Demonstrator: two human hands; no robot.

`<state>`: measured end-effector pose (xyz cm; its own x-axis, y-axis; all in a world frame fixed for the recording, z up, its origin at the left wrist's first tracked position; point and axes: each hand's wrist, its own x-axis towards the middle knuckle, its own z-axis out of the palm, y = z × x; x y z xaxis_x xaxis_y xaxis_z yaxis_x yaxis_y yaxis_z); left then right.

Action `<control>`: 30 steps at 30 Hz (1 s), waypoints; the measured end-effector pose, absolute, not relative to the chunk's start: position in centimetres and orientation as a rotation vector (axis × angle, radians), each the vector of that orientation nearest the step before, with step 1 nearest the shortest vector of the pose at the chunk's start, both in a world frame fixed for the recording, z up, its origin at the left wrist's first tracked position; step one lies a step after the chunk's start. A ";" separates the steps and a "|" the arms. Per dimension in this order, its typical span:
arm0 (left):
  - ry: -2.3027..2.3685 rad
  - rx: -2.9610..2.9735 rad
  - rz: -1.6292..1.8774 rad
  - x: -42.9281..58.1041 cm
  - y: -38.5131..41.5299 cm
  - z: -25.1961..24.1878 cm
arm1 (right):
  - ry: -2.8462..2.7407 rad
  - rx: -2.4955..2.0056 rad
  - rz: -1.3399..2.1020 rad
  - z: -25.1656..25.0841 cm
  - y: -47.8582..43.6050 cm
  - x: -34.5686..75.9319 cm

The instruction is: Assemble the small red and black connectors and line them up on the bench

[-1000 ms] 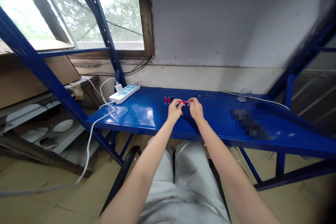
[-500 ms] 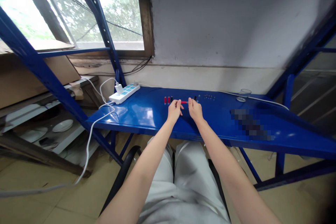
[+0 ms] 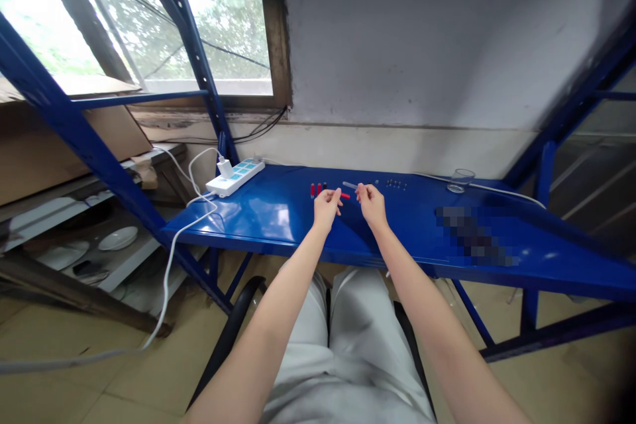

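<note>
My left hand [image 3: 325, 209] is closed around a short red tube [image 3: 346, 196], whose end sticks out toward the right. In my right hand [image 3: 372, 205], fingers pinch a thin clear tube [image 3: 350, 185] that points to the left, a little above the red one. The two pieces are apart. Just beyond my left hand, red tubes [image 3: 313, 189] and a black-topped one [image 3: 324, 185] are on the blue table [image 3: 263, 212]. Farther right lie several tiny pieces [image 3: 396, 184], too small to name.
A white power strip [image 3: 235, 177] with a plugged-in charger sits at the table's left end. Toward the right are a clear glass cup [image 3: 460, 180] and a blurred-out dark object [image 3: 472, 235]. A white cable [image 3: 501, 189] runs along the back edge.
The red tube stretched between both hands before. Now my right hand holds the clear tube separately, turned to point left, while my left hand keeps the red tube.
</note>
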<state>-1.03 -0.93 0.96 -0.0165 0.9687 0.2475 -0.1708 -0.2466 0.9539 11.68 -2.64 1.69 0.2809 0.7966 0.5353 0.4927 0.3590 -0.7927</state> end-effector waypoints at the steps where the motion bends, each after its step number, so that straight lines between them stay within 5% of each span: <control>1: 0.932 1.276 1.456 -1.0 -0.9 1.0 | -1.393 -1.248 0.341 1.6 -2.4 11.6; 15: 0.933 1.325 1.508 -1.1 -0.8 0.5 | -1.621 -1.075 0.676 0.5 -1.5 11.4; 30: 0.891 1.190 1.402 -1.1 -1.0 1.0 | -1.776 -1.204 0.510 0.5 -1.9 11.4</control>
<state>-1.06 -1.02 1.01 0.0381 0.9804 0.1935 -0.2417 -0.1788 0.9537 11.38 -1.89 0.49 -0.1181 0.8864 0.4476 0.5138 0.4403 -0.7363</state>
